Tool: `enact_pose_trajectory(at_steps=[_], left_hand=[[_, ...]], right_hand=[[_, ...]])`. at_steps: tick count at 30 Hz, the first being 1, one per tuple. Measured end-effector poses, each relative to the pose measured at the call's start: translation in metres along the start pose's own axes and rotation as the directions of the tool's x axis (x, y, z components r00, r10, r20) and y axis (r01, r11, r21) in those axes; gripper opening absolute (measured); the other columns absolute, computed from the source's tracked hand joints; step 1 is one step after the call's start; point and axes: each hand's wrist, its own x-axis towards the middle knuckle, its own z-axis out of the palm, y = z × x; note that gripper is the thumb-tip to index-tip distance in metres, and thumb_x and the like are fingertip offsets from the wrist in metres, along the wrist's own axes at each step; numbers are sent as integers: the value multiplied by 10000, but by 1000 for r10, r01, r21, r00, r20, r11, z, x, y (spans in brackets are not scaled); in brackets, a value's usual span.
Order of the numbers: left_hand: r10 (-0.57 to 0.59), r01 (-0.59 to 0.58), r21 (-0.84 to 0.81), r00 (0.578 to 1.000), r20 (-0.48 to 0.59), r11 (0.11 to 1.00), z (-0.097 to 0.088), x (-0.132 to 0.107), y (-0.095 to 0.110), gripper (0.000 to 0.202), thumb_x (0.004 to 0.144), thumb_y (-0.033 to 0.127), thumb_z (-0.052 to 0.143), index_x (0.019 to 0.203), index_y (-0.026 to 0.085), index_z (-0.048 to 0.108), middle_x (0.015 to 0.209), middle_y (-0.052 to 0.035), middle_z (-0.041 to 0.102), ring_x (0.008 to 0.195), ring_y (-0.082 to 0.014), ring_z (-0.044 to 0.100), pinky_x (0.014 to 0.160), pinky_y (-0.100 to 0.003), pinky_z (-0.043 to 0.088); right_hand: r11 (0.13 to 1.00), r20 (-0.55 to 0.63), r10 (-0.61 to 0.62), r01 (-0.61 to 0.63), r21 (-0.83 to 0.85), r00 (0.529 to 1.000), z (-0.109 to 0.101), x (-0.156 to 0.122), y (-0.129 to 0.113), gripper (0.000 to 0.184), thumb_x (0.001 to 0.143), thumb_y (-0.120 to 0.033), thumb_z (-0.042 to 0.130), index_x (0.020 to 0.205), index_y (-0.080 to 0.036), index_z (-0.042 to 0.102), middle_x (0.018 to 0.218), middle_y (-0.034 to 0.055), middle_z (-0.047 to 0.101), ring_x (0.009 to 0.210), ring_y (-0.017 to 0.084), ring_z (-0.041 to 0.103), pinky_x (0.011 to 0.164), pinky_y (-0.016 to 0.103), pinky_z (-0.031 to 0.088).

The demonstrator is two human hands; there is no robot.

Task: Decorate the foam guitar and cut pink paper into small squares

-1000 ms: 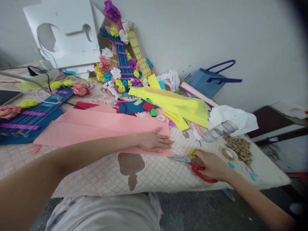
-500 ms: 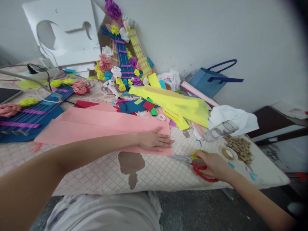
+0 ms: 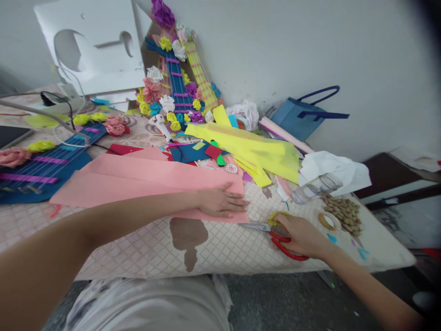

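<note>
A large sheet of pink paper lies across the table, with a crease along its length. My left hand rests flat on its right end, fingers stretched toward the right. In my right hand is a pair of scissors with red and yellow handles, its blades pointing left. The blade tips are at the lower right corner of the pink sheet; whether they grip the edge I cannot tell. My left forearm hides part of the sheet's near edge.
Yellow paper and scraps lie behind the pink sheet, with a glue gun. On the right are a glass jar, a tape roll and peanuts. A blue paper guitar lies left; others lean against the wall.
My right hand has moved slightly left with the scissors, bringing the blade tips to the pink sheet's corner. My left hand stays in place.
</note>
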Motion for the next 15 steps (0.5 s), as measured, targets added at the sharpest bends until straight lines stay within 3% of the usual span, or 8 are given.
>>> enact_pose_trajectory(at_steps=[9, 15], left_hand=[[12, -12, -3, 1000, -22, 1000, 2, 0, -2, 506, 936, 402, 282, 1427, 287, 239, 1486, -23, 280, 1376, -218, 235, 1094, -517, -113], [21, -21, -18, 999, -41, 1000, 4, -1, -3, 505, 934, 385, 306, 1425, 288, 242, 1476, -26, 302, 1375, -198, 237, 1098, -508, -104]], right_hand=[[999, 16, 5, -5, -46, 1000, 3, -3, 5, 205, 807, -341, 527, 953, -204, 483, 777, 58, 663, 737, 252, 649, 579, 290, 382], [999, -1, -5, 5, -34, 1000, -1, -3, -1, 248, 795, -336, 542, 982, -195, 460, 850, 73, 652, 801, 259, 638, 641, 315, 410]])
